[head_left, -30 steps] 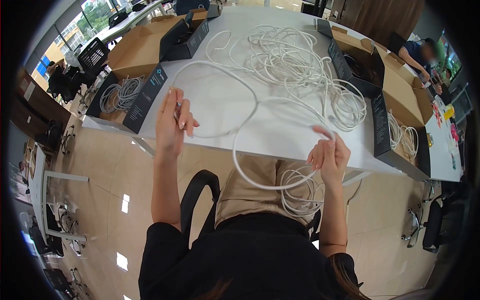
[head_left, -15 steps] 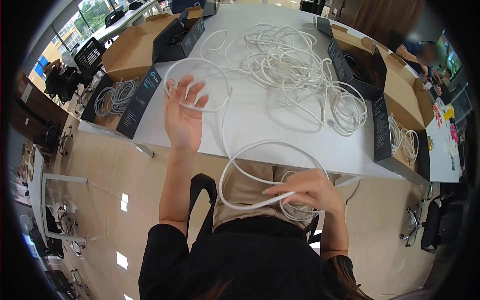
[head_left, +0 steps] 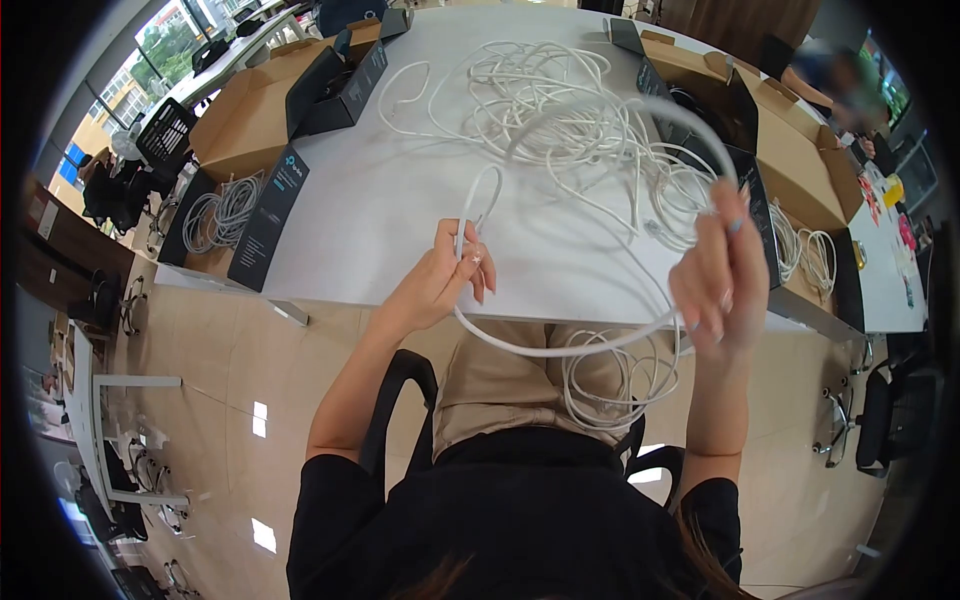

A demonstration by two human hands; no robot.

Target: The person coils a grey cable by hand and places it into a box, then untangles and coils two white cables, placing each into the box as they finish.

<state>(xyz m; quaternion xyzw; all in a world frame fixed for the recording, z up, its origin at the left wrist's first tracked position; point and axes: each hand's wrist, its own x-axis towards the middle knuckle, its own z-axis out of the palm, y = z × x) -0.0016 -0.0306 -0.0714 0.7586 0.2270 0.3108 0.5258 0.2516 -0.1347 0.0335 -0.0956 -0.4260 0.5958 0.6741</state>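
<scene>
A white cable (head_left: 560, 350) runs in a wide arc between my hands, above the table's front edge. My left hand (head_left: 452, 268) is closed on it near the front edge, with a small loop of cable standing up above the fingers. My right hand (head_left: 722, 270), blurred, is raised at the right with its fingers closed round the same cable. Behind the hands a tangled heap of white cable (head_left: 540, 100) lies on the white table (head_left: 350, 230). More coils of cable (head_left: 610, 385) hang at my lap.
On the left, an open box (head_left: 268, 225) holds grey cable, with another box (head_left: 345, 95) behind it. Open boxes with cables (head_left: 805, 250) stand on the right. A person (head_left: 835, 85) sits at the back right. A chair (head_left: 165, 135) stands at the far left.
My left hand has come down and right and closed on the cable. My right hand has risen up and right from my lap, lifting the cable into a larger arc.
</scene>
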